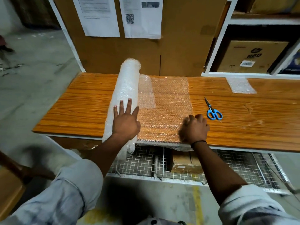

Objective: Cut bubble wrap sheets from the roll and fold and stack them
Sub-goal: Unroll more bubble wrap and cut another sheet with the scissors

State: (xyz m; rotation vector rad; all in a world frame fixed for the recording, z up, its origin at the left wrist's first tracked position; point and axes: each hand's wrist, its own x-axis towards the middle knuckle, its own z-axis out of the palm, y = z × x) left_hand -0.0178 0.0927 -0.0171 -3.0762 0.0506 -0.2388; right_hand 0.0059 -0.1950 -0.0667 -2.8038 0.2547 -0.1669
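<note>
A thick roll of bubble wrap (125,93) lies across the wooden table (81,108), running front to back. My left hand (125,122) presses flat on its near part with fingers spread. An unrolled stretch of bubble wrap (170,101) spreads to the right of the roll, its near edge hanging over the table front. My right hand (194,129) rests with curled fingers on the sheet's near right corner; it is blurred, so its grip is unclear. Blue-handled scissors (213,111) lie shut on the table just right of that hand. A folded bubble wrap piece (241,85) sits at the back right.
A large cardboard panel (178,46) with taped papers stands behind the table. White shelving (219,46) with a cardboard box (250,57) is at the right rear. A wire-mesh rack (178,168) with a box sits under the table. Bare concrete floor lies to the left.
</note>
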